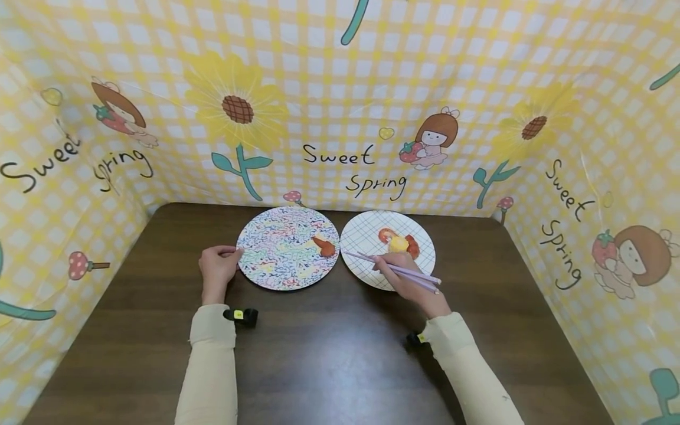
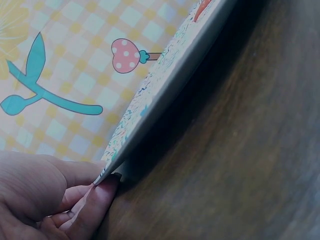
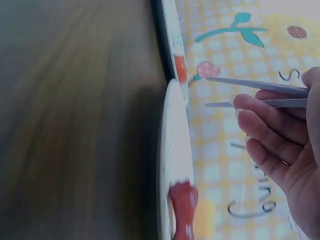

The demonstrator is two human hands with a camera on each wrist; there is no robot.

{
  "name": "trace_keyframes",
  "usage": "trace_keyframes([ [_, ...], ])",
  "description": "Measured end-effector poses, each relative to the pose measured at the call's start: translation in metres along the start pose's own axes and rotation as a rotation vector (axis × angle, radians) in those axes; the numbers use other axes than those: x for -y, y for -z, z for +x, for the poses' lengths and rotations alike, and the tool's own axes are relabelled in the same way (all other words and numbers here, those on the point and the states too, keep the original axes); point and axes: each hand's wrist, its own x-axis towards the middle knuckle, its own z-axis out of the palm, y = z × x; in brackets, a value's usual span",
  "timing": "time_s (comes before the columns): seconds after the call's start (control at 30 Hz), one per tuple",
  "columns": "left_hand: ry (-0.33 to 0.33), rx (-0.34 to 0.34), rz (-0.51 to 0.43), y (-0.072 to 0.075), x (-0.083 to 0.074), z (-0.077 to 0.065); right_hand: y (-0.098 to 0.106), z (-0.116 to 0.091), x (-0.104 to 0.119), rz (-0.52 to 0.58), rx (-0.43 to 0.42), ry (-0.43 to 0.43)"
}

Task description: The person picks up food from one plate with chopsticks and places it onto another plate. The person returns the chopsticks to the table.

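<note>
Near the back of the dark brown wooden tabletop (image 1: 319, 366), two round plates stand side by side, their rims meeting or nearly so. On the right side of the white plate covered in multicoloured squiggles (image 1: 276, 254) lies a brown drumstick-shaped piece (image 1: 325, 248). The white plate with thin bluish grid lines (image 1: 361, 233), to its right, bears a curled orange-pink shrimp-like piece (image 1: 386, 235), a rounded yellow piece (image 1: 398, 244) and a reddish-brown piece (image 1: 412, 248), grouped toward its right half.

At the squiggled plate's left rim, the left hand (image 1: 218, 268) pinches the edge, thumb on top and fingers beneath. Over the gridded plate, the right hand (image 1: 408, 289) pinches a pair of slender pale lilac chopsticks (image 3: 260, 85) between thumb and fingers, the remaining fingers curled. The chopsticks point left, their tips parted with nothing between them, above the gridded plate's left side near where the plates meet.

Both arms wear cream sleeves (image 1: 209, 378), with a small black camera (image 1: 246, 318) at each wrist. Behind stands a yellow-and-white checked cloth (image 1: 329, 77) printed with sunflowers and "Sweet Spring".
</note>
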Motion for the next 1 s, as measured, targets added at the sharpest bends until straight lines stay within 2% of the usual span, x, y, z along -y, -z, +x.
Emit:
trace_keyframes([
  [0.17, 0.0, -0.002, 0.018, 0.002, -0.001, 0.0, 0.015, -0.024, -0.008, -0.025, -0.048, -0.031],
  [0.37, 0.018, -0.002, 0.024, 0.002, -0.002, 0.0, 0.032, -0.048, -0.021, -0.139, -0.159, 0.036],
  [0.5, 0.029, 0.005, 0.024, 0.0, -0.001, 0.001, 0.042, -0.058, -0.031, -0.238, -0.211, 0.039],
  [0.7, 0.015, 0.004, 0.018, -0.001, 0.0, 0.0, 0.046, -0.064, -0.043, -0.352, -0.233, 0.048],
  [0.87, 0.01, -0.003, 0.02, -0.001, -0.001, 0.0, 0.044, -0.06, -0.05, -0.368, -0.257, 0.068],
  [1.0, 0.009, -0.007, 0.014, 0.0, -0.002, 0.0, 0.045, -0.052, -0.052, -0.358, -0.253, 0.052],
])
